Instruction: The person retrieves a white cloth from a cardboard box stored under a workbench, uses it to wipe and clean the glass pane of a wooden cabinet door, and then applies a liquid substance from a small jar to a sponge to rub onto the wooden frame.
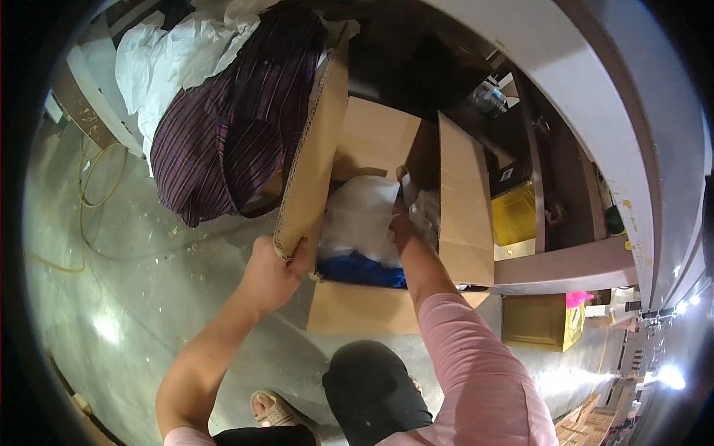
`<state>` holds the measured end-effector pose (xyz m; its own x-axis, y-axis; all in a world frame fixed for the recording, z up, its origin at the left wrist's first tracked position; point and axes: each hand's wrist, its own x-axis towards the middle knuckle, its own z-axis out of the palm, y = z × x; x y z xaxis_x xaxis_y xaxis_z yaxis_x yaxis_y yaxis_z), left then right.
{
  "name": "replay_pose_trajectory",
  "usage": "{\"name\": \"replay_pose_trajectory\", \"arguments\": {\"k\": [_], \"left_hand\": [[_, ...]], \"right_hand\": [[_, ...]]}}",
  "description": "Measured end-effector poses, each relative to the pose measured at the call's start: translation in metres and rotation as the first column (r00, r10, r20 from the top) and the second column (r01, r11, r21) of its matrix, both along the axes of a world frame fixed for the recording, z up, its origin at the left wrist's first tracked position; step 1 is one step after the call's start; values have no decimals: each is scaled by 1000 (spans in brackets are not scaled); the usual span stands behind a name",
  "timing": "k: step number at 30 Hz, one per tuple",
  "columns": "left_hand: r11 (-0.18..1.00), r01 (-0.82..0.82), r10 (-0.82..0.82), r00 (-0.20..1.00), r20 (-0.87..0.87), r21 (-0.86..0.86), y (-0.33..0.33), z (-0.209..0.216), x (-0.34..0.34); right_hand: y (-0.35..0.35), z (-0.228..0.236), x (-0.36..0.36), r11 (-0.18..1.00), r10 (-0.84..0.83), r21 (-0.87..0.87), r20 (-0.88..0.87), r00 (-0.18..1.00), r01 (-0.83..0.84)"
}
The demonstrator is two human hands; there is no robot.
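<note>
An open cardboard box (364, 311) stands on the floor in front of me, its flaps spread outward. My left hand (271, 273) is closed on the lower corner of the box's left flap (318, 163), thumb on the inner side. Down inside the box reaches my right arm; my right hand (401, 212) is among white plastic bags (361, 212), and its fingers cannot be made out. A beige strip, perhaps a strap or tape (404, 178), shows just beyond that hand. Blue plastic (361, 269) lies at the near end of the box.
Left of the box hangs a dark purple striped cloth bag (216, 149), with white crumpled plastic (175, 63) behind it. A yellow hose (85, 201) lies on the floor. To the right are a table frame (573, 264), a shelf with items, and a gold-coloured tin (532, 322).
</note>
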<state>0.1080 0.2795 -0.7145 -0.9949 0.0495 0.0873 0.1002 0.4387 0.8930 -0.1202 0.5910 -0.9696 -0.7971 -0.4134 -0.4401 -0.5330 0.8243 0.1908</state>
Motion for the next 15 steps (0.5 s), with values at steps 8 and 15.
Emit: {"name": "replay_pose_trajectory", "arguments": {"k": [8,15], "left_hand": [[993,-30,11,987,159,118,-1,1,3],[989,-69,65,997,29,133,9,5,0]], "right_hand": [[8,-14,24,998,17,-55,35,999,-15],[-2,33,-12,996,70,-66,176,982,-59]]}}
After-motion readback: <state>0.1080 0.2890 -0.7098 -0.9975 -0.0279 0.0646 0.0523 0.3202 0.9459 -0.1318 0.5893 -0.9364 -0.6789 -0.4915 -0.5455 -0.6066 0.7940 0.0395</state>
